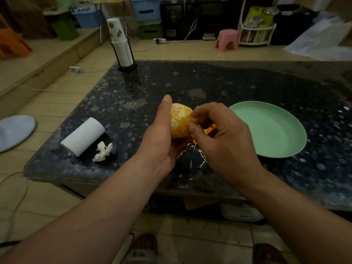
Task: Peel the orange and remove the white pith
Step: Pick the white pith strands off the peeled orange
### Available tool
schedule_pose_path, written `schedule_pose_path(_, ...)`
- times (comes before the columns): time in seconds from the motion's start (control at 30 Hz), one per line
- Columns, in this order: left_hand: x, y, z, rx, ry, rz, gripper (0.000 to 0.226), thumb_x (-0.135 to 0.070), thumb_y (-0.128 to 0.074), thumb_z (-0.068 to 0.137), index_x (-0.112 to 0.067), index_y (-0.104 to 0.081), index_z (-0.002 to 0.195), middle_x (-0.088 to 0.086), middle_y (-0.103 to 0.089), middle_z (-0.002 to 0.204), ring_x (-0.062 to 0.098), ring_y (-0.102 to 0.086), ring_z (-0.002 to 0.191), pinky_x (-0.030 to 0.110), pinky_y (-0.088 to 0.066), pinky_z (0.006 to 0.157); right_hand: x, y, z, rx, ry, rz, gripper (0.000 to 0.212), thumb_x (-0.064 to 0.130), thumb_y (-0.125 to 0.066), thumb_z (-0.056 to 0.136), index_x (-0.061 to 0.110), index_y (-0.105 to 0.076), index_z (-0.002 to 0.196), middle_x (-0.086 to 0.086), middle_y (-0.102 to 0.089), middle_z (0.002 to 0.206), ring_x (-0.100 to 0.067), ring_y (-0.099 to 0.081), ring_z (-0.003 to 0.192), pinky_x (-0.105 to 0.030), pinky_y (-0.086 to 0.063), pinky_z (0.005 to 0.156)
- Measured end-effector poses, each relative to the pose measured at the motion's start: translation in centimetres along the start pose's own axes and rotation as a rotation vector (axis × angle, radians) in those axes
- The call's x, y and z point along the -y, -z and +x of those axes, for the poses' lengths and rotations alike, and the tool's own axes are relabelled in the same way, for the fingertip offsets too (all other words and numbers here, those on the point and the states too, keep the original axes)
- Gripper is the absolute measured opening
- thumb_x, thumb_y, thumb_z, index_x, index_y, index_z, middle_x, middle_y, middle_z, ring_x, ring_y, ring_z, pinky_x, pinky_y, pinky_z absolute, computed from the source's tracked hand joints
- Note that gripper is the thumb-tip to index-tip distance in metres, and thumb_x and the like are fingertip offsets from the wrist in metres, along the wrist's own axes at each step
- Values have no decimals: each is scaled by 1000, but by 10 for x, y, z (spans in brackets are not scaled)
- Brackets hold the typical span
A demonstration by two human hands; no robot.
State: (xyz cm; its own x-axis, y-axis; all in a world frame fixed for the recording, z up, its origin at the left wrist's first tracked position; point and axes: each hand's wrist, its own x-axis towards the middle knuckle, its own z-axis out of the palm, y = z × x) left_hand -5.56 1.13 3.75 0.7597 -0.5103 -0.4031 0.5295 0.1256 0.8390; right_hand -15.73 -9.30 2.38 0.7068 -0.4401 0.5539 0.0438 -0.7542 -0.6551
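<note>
Above the dark speckled desk, my left hand cups the orange, mostly bare of rind. My right hand pinches white pith at its side. Pith patches remain; green plate holds nothing.

Both bare forearms are extended forward from the lower edge, converging at centre. Left hand is turned palm inward with the thumb raised straight up; the orange is cupped in it, fingers mostly hidden behind. Right hand is held back-up, wrist bent, fingers curled. Its thumb and forefinger tips are pinched against the orange's right side. Hands are set close together.
</note>
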Motion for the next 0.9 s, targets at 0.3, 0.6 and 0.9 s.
schedule_pose_path(0.3,0,3,2,-13,4,9,61,-72,-65,93,-15,-75,111,10,-80,101,26,-76,91,49,-63,96,-1,-1,0,26,9,-16,10,23,-75,96,29,-68,100,13,-62,95,-9,-61,87,-39,-56,70)
schedule_pose_path(0.6,-4,0,0,-32,-41,44,62,-72,-62,95,-16,-74,118,8,-81,98,22,-77,81,38,-63,77,-2,10,6,52,16,-79,15,30,-77,94,27,-71,107,12,-65,97,-8,-62,87,-41,-58,71)
schedule_pose_path(0.9,-5,0,-2,-87,-219,198,60,-68,-60,97,-13,-70,118,16,-77,113,19,-76,82,31,-60,67,3,13,9,66,112,-315,10,35,-72,96,28,-76,103,9,-64,95,-10,-57,84,-37,-53,63)
